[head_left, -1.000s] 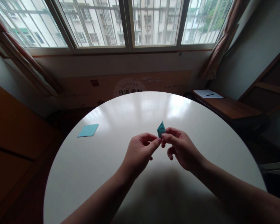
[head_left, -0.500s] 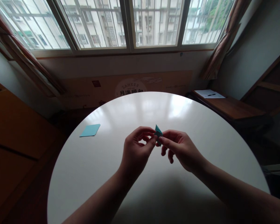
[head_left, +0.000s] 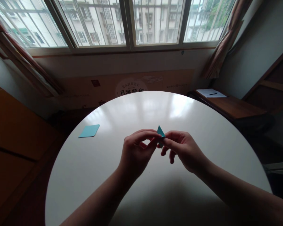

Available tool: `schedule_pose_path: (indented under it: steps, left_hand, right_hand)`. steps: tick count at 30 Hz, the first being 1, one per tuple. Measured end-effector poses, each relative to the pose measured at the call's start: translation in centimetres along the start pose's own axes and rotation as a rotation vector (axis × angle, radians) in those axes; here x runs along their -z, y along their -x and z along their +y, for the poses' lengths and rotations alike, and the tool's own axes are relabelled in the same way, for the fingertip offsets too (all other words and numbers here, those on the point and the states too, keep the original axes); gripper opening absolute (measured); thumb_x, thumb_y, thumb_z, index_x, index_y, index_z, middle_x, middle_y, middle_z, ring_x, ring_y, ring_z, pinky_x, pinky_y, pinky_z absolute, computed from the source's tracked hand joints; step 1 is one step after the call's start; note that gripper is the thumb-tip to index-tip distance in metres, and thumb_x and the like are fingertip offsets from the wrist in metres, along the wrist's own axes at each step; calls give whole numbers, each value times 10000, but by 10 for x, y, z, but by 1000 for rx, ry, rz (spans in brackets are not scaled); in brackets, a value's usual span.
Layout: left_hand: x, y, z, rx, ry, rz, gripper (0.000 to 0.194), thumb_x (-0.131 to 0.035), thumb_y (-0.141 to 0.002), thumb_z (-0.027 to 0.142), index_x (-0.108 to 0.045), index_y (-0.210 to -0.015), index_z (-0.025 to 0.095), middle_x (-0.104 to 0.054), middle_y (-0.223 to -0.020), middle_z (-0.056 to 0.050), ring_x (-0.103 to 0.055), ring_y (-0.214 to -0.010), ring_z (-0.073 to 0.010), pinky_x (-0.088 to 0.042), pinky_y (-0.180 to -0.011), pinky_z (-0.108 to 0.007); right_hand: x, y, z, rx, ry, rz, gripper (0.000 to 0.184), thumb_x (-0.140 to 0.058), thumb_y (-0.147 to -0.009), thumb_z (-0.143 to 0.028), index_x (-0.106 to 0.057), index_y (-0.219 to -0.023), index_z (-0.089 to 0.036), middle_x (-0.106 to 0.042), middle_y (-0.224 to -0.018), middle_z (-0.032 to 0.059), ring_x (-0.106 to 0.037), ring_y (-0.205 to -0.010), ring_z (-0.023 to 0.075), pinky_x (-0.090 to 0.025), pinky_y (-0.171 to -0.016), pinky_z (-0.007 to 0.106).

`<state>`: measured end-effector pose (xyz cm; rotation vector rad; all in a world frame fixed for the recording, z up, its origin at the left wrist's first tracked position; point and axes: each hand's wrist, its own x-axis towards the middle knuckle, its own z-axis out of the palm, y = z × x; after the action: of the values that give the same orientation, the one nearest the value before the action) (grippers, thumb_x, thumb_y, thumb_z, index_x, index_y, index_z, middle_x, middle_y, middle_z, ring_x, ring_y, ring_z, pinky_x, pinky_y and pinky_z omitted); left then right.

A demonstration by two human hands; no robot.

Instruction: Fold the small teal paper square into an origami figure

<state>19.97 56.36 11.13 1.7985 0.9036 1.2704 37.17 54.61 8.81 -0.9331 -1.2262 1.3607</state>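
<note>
A small folded piece of teal paper [head_left: 160, 131] is held above the round white table [head_left: 103, 163], only its pointed tip showing over my fingers. My left hand [head_left: 136, 152] pinches it from the left with thumb and forefinger. My right hand [head_left: 182, 150] pinches it from the right, fingertips meeting those of the left. Both hands are closed on the paper. A flat square sheet of teal paper [head_left: 89, 131] lies on the table's left side, well away from both hands.
Behind the table runs a cardboard panel with printed writing [head_left: 132, 86] under a wide barred window. A wooden side surface at the right carries a white sheet and a pen [head_left: 211, 93]. Wooden furniture [head_left: 11, 135] stands at the left.
The folded paper has sunk deeper between my fingers, so less of it shows. My left thumb and forefinger have closed onto it from the left. The flat sheet has not moved.
</note>
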Motion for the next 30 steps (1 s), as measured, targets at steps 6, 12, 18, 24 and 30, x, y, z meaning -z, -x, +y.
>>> schedule_pose_path:
  steps: [6,12,18,24,30]
  left_hand:
    - [12,-4,5,-158,-153,-114,119,-678,-874,161,-780,-920,201,-755,-898,-65,-712,-720,-166,-542,-512,-218]
    - [14,-6,7,-219,-227,-118,127,-676,-886,192,-795,-895,235,-761,-876,-52,-705,-715,-151,-549,-558,-213]
    - [11,-5,4,13,-86,-44,193,-750,-822,242,-753,-1007,182,-755,-832,-65,-692,-682,-175,-537,-513,-223]
    - [13,-9,0,336,158,-123,248,-720,-839,374,-749,-902,136,-707,-728,-63,-622,-607,-154,-461,-395,-178]
    - [12,-10,2,342,78,-133,197,-754,-797,303,-768,-900,135,-725,-742,-66,-589,-588,-139,-453,-393,-170]
  right_hand:
    - [-1,2,-5,-41,-56,-26,228,-741,-855,-382,-743,-877,-155,-698,-800,64,-697,-660,180,-463,-374,166]
    - [1,1,-4,-60,-104,-70,309,-675,-897,-463,-744,-885,-162,-710,-848,77,-716,-698,189,-452,-369,151]
    - [1,-1,-3,-36,-35,-47,305,-702,-877,-465,-740,-891,-164,-707,-838,81,-717,-773,213,-475,-397,166]
    - [1,0,-4,1,28,-28,331,-680,-894,-474,-755,-994,-167,-733,-922,110,-720,-797,224,-490,-407,186]
    - [0,0,0,72,145,6,333,-680,-893,-460,-767,-1013,-162,-734,-886,112,-719,-805,234,-508,-412,200]
